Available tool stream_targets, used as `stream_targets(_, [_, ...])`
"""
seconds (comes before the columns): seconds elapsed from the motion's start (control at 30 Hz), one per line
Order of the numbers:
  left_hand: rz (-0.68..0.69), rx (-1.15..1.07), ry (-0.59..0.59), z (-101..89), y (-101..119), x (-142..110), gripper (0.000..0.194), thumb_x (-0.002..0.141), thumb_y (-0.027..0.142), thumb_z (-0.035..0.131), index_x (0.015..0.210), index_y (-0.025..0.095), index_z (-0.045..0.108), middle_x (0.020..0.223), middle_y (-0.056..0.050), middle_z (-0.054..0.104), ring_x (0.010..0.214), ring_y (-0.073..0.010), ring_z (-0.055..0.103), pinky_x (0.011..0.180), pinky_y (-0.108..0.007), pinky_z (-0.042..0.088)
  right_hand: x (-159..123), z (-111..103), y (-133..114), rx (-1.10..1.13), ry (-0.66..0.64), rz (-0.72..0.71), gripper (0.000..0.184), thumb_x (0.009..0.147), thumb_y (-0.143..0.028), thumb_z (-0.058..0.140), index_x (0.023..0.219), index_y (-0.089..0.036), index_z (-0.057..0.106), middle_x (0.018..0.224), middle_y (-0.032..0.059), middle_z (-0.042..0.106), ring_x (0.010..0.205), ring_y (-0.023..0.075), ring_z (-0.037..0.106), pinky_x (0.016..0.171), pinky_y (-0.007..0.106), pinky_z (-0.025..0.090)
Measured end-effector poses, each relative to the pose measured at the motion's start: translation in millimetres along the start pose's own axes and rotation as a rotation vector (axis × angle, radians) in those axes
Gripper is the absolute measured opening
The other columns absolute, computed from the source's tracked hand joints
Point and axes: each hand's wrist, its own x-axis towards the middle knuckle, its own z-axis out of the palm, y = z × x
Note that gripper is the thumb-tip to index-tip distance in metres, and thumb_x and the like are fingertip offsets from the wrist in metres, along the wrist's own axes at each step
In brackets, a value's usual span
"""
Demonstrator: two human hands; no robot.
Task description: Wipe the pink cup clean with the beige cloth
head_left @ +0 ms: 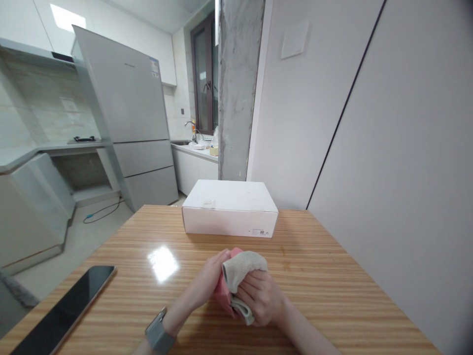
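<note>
Left hand (201, 281) and right hand (260, 301) closed on grey cloth (242, 270) and pink cloth (222, 291), lower center, I log white box (229, 209) ahead, wooden tabletop (318, 276), dark tablet (64, 308) lower left

Over the table (325, 296), the cloth (242, 268) sits between my left hand (202, 281) and right hand (260, 301); a tablet (62, 310) lies left, a box (229, 209) beyond.

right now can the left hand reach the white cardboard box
Probably yes: nothing stands between the left hand and the white cardboard box on the striped wooden table, once it lets go of the pink fabric.
</note>
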Motion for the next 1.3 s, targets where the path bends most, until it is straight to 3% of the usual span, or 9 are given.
stream_targets(0.13, [0.06,0.193,-0.039,2.2,13.7,2.7,0.029,0.083,0.042,0.059,0.083,0.017,0.073,0.089,-0.006,0.072,0.1,-0.0296,0.058,0.097,-0.035,0.038,4.2,-6.4,-2.3,-0.015,0.034,0.025,0.032,0.091,-0.021,0.031,0.082,-0.013,0.061,0.064,0.0077,0.062,0.056,0.0187,0.055,0.055,0.031,0.043])
stream_targets(0.27, [0.127,0.35,-0.084,3.2,12.9,-1.6,0.035,0.088,0.043,0.054,0.109,0.019,0.068,0.12,-0.006,0.064,0.12,-0.0267,0.049,0.108,-0.035,0.027,2.2,-10.4,-1.5,-0.061,0.066,0.054,0.027,0.09,-0.018,0.035,0.078,-0.016,0.059,0.06,0.0047,0.06,0.051,0.0176,0.05,0.049,0.031,0.038])
stream_targets(0.4, [0.087,0.046,-0.234,9.3,1.4,-2.7,0.043,0.092,0.041,0.049,0.129,0.021,0.055,0.139,-0.007,0.05,0.132,-0.0248,0.039,0.112,-0.038,0.023,2.8,-14.9,-0.2,-0.08,0.13,0.261,0.025,0.091,-0.021,0.034,0.082,-0.017,0.057,0.068,0.0067,0.061,0.061,0.0205,0.054,0.056,0.034,0.04])
stream_targets(0.53, [0.041,-0.203,-0.287,15.7,-2.9,2.6,0.039,0.09,0.035,0.052,0.123,0.016,0.059,0.131,-0.011,0.056,0.126,-0.0257,0.045,0.11,-0.039,0.027,5.1,-17.3,-1.0,-0.025,0.166,0.449,0.024,0.09,-0.018,0.033,0.086,-0.017,0.057,0.078,0.0089,0.062,0.074,0.0229,0.058,0.068,0.037,0.044])
stream_targets(0.7, [-0.072,-0.153,-0.051,8.1,-2.1,10.9,0.041,0.085,0.048,0.055,0.096,0.011,0.067,0.102,-0.01,0.067,0.104,-0.0273,0.059,0.097,-0.041,0.042,5.6,-12.6,-2.1,-0.068,0.062,0.22,0.03,0.092,-0.023,0.033,0.091,-0.012,0.061,0.074,0.0111,0.065,0.069,0.0227,0.058,0.066,0.037,0.046])
stream_targets(0.9, [0.001,0.005,0.044,2.9,0.2,8.9,0.031,0.09,0.035,0.054,0.116,0.018,0.056,0.12,-0.007,0.057,0.101,-0.0223,0.059,0.085,-0.041,0.051,6.2,-6.5,-1.8,-0.039,0.037,0.044,0.034,0.09,-0.02,0.031,0.087,-0.01,0.063,0.069,0.0113,0.065,0.061,0.0205,0.057,0.061,0.033,0.046])
stream_targets(1.07, [0.058,0.052,0.072,4.4,-0.8,9.5,0.03,0.09,0.035,0.055,0.115,0.02,0.058,0.123,-0.008,0.056,0.107,-0.0226,0.057,0.091,-0.042,0.048,10.2,-12.6,-4.0,0.02,-0.003,0.221,0.026,0.088,-0.022,0.037,0.086,-0.014,0.062,0.073,0.0108,0.065,0.07,0.0228,0.058,0.068,0.037,0.048])
stream_targets(1.17, [0.128,0.081,0.078,4.1,-1.6,12.1,0.034,0.085,0.035,0.062,0.114,0.018,0.062,0.127,-0.009,0.058,0.12,-0.0248,0.05,0.105,-0.039,0.036,15.1,-13.8,-8.7,0.083,0.019,0.456,0.024,0.09,-0.02,0.038,0.09,-0.017,0.062,0.08,0.0103,0.065,0.078,0.0239,0.059,0.073,0.04,0.048])
stream_targets(1.3, [0.178,-0.015,0.129,2.2,3.9,14.5,0.047,0.081,0.039,0.064,0.122,0.019,0.057,0.128,-0.008,0.06,0.124,-0.0266,0.048,0.107,-0.036,0.034,9.2,-8.0,-7.2,0.242,0.181,0.734,0.032,0.093,-0.024,0.04,0.117,-0.019,0.059,0.116,0.011,0.063,0.114,0.0267,0.053,0.102,0.048,0.037])
